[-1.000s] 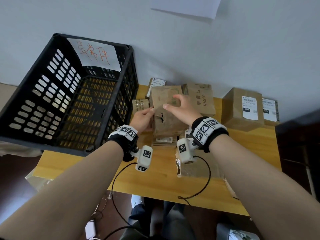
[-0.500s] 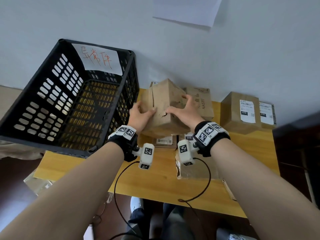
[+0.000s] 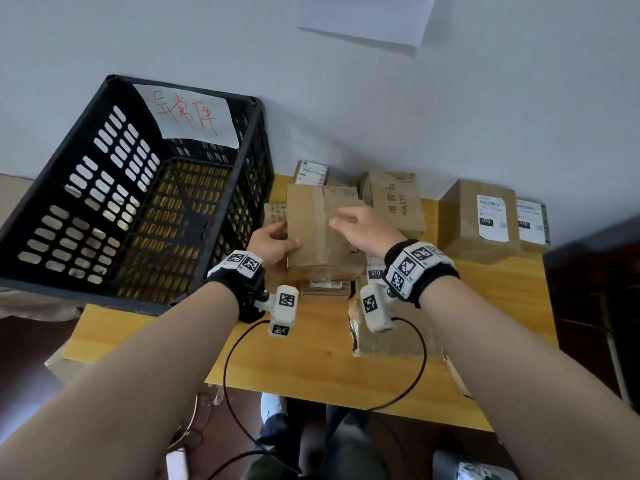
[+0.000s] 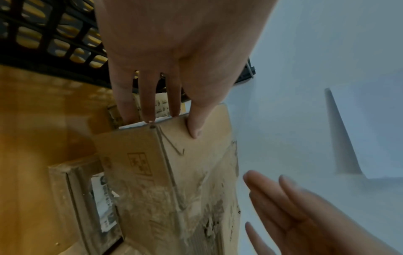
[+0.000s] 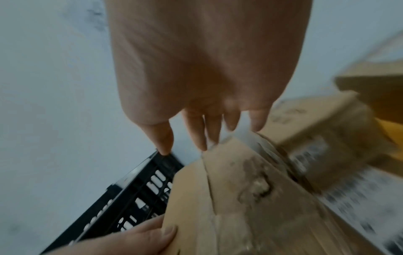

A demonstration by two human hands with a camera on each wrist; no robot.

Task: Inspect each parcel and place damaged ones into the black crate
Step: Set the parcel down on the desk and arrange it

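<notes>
Cardboard parcel [image 3: 311, 230], brown and scuffed, raised above a heap of other parcels at the back of a wooden worktop [image 3: 311, 358]. Left hand [image 3: 273, 244] grips its left edge, thumb on the top face and fingers [image 4: 148, 107] curled behind. Right hand [image 3: 363, 226] hovers just above the right half of the parcel, fingers [image 5: 196, 131] spread and relaxed, holding nothing; whether any fingertip touches the far edge cannot be told. The right wrist view shows a torn, crushed patch on the parcel's upper face. Black crate [image 3: 131, 202], tipped open toward the person and apparently with nothing inside, stands just left of the parcel, a handwritten paper label [image 3: 194, 116] on its back wall.

Judging by that tear, this parcel probably belongs in the crate. To do it well, bring the right hand down for a second grip so the weak cardboard does not buckle, then carry it level over the near rim and set it down inside.
</notes>
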